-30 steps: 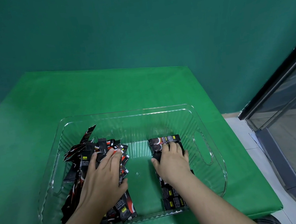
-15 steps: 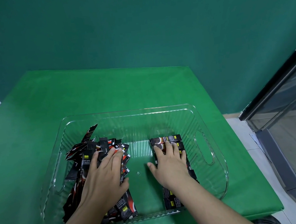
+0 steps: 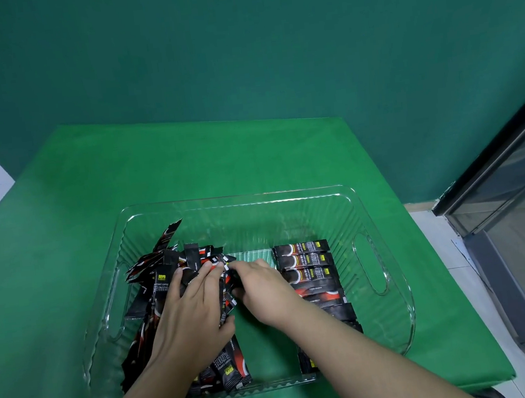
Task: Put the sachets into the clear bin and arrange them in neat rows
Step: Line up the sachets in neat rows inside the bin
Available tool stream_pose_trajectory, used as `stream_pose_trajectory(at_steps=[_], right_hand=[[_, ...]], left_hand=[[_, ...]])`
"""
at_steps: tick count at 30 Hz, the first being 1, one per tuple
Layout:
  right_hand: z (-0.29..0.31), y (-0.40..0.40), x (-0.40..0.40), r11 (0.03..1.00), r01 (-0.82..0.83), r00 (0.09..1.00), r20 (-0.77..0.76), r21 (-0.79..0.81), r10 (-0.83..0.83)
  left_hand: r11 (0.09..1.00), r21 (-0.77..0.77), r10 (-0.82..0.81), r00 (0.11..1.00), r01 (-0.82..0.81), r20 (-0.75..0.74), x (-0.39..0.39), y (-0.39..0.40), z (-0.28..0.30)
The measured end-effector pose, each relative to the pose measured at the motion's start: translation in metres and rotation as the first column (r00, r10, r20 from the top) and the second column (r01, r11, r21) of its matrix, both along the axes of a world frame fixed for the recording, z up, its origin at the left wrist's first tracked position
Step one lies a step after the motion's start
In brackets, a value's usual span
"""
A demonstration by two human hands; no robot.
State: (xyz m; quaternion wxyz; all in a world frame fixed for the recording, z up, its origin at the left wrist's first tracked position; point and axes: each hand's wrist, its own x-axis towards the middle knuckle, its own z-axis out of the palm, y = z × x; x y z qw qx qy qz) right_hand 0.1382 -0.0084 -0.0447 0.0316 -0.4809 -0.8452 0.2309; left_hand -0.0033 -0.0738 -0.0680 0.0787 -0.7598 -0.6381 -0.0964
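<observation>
my left hand (image 3: 191,316) is lying flat on the loose sachets (image 3: 154,294) inside the clear bin (image 3: 232,202); my right hand (image 3: 261,288) seems to be pinching one, risking disturbing the neat row (image 3: 310,268).

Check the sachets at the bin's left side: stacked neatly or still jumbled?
Jumbled. The left pile of sachets lies criss-crossed in the clear bin, one end poking up, unlike the neat right row.
</observation>
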Motion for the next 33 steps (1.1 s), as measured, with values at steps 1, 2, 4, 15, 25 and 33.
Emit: stream_pose_trajectory(at_steps=[1, 2, 4, 15, 25, 33], right_hand=[[-0.002, 0.001, -0.003, 1.0, 0.007, 1.0, -0.016, -0.018, -0.007], [-0.003, 0.002, -0.005, 0.999, 0.024, 0.999, -0.039, -0.04, -0.025], [-0.003, 0.004, -0.008, 0.993, 0.074, 0.993, -0.088, -0.087, -0.082], [0.004, 0.005, -0.005, 0.989, 0.13, 0.988, -0.08, -0.074, -0.135], [0.016, -0.002, 0.023, 0.965, 0.222, 0.971, -0.062, -0.14, -0.232], [0.041, 0.007, 0.055, 0.934, 0.353, 0.934, 0.045, 0.05, -0.356]], left_hand=[[1.0, -0.004, 0.003, 1.0, -0.002, 0.004, 0.0, 0.0, 0.0], [1.0, -0.009, 0.006, 1.0, -0.006, 0.01, 0.0, 0.0, 0.001], [1.0, -0.016, 0.012, 1.0, -0.012, 0.022, 0.001, 0.0, 0.002], [1.0, -0.02, 0.004, 1.0, -0.004, 0.015, 0.0, 0.001, -0.002], [1.0, -0.004, -0.019, 1.0, 0.019, 0.025, 0.001, 0.002, -0.002], [1.0, 0.009, -0.022, 0.999, 0.022, 0.025, 0.001, 0.002, -0.002]])
